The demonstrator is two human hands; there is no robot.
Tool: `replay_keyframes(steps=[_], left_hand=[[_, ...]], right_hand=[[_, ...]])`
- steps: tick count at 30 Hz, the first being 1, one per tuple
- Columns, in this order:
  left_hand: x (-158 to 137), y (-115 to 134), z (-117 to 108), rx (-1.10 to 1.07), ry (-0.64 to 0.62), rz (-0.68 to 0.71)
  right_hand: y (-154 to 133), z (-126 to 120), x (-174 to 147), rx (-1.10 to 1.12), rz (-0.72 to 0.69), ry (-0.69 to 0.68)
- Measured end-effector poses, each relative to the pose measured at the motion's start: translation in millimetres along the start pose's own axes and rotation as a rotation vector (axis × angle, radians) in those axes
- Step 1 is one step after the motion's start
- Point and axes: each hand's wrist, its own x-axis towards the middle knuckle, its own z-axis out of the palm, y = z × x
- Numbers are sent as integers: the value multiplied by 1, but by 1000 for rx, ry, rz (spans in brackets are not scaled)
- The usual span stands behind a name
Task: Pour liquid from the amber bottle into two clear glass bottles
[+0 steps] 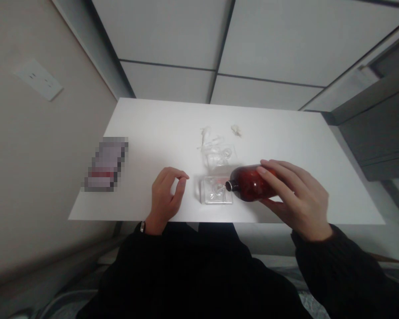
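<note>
My right hand [301, 199] is wrapped round a dark amber bottle [254, 182], fingers on top and thumb below. The bottle lies tilted on its side, its uncapped mouth facing left over a clear plastic box [216, 197]. Whether any liquid leaves the mouth I cannot make out. Inside the box are clear rounded shapes, too faint to name. To the left of the box, my left hand [166, 195] is at the table, fingers curled and thumb tip close to the index tip, with nothing visible between them.
Behind the box is a second clear plastic container [219, 157], with thin clear pieces [205, 135] beyond it. A small crumpled whitish scrap [236, 130] lies farther back. A pixelated flat object [106, 164] is at the left of the white table [159, 119]. White panels stand behind.
</note>
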Motion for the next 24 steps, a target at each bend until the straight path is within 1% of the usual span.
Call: replay_keyframes(steps=[24], left_hand=[[0,0,0,-31,5,23]], right_hand=[[0,-1,1,-10,-6,-5]])
